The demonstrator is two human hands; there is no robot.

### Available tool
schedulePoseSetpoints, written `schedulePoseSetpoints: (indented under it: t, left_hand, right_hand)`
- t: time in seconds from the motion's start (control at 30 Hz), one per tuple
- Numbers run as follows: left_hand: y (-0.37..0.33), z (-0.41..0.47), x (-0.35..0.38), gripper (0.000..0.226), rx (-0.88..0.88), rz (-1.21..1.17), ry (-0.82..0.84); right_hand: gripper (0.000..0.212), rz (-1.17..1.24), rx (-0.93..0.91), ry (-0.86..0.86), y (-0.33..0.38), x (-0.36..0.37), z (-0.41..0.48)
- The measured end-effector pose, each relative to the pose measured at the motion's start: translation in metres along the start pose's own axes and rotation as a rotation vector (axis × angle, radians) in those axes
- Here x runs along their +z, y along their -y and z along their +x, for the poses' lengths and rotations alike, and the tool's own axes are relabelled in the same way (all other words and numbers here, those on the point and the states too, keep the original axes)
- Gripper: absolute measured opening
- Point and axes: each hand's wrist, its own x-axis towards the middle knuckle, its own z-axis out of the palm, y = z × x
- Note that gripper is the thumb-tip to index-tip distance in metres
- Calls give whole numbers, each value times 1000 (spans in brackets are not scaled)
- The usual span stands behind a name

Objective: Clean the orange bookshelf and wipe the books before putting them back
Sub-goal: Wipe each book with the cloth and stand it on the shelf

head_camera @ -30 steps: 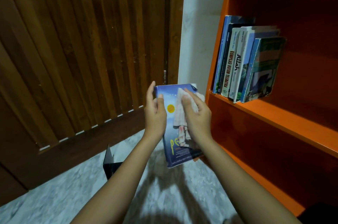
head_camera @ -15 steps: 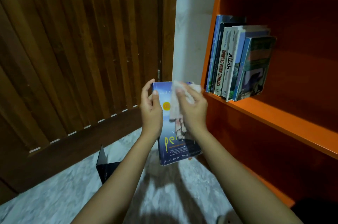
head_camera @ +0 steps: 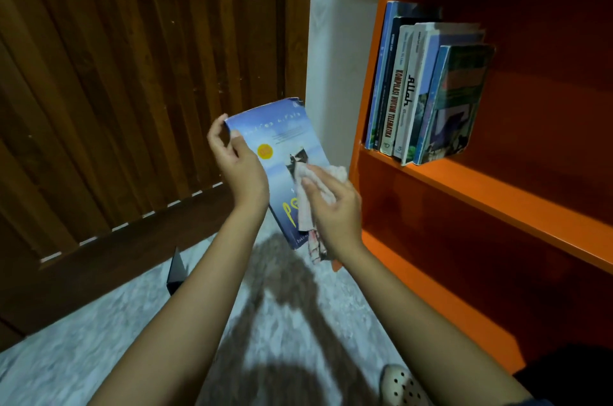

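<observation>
My left hand grips the left edge of a blue paperback book, held tilted in front of me. A pale cloth lies against the lower half of its cover, pressed there by my right hand, whose fingers curl around it. To the right stands the orange bookshelf. Several books stand upright at the left end of its middle shelf, the outermost leaning.
A dark wooden slatted door fills the left. A white wall strip separates it from the shelf. The floor is pale marble, with a small black object near the door and a perforated clog at the bottom.
My right hand with the cloth has slid from the top of the book's cover down to its lower half. The book has tilted more to the left.
</observation>
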Motion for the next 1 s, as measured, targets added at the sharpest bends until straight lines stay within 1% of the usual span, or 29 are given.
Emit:
schedulePoseSetpoints:
  t: [0.07,0.1,0.17,0.23,0.27,0.3,0.37,0.47,0.53,0.6,0.67,0.73,0.77,0.9,1.0]
  left_hand:
    - [2,4,-3,27,-10,-14,-64]
    - [3,7,-5,28,-16,-10,-89]
    - [2,12,-7,29,-26,-4,-134]
    - [-1,16,-10,30,-26,-20,-172]
    - [-2,17,-11,30,-21,-37,-183]
    - [-1,20,-11,31,-25,-42,-199]
    - [-1,21,-13,31,-43,-54,-203]
    - [-4,14,-10,27,-64,-87,-108]
    - [-8,6,-2,24,-78,-120,-29]
    - [-13,-5,11,23,-67,-161,66]
    - [-19,-14,27,23,-40,-202,153]
    - [-24,-21,46,24,-30,-221,200]
    - [-24,-24,56,24,-37,-231,212]
    - [-14,-37,108,25,10,-232,269]
    - [-22,-57,152,19,78,-202,320]
  right_hand:
    - [25,-42,94,-95,-13,-7,-2]
    - [25,-49,96,-97,-17,-7,-5]
    - [28,-30,-13,-23,-16,-4,-16]
    - [28,-19,-206,114,-14,-1,-30]
    - [28,-38,-273,171,-16,-2,-35]
    - [28,-58,-291,197,-19,-5,-37]
    - [31,-89,-220,147,-27,-12,-35]
    - [34,-172,-54,15,-29,-21,-24]
    - [35,-141,22,-42,-22,-28,-8]
    - [35,-23,70,-24,-16,-39,14]
    - [35,87,111,50,-9,-53,37]
    - [32,116,97,66,-3,-69,53]
    - [30,114,78,41,0,-78,58]
    - [34,71,-12,-144,1,-119,79]
    - [27,60,-61,-270,-5,-149,101]
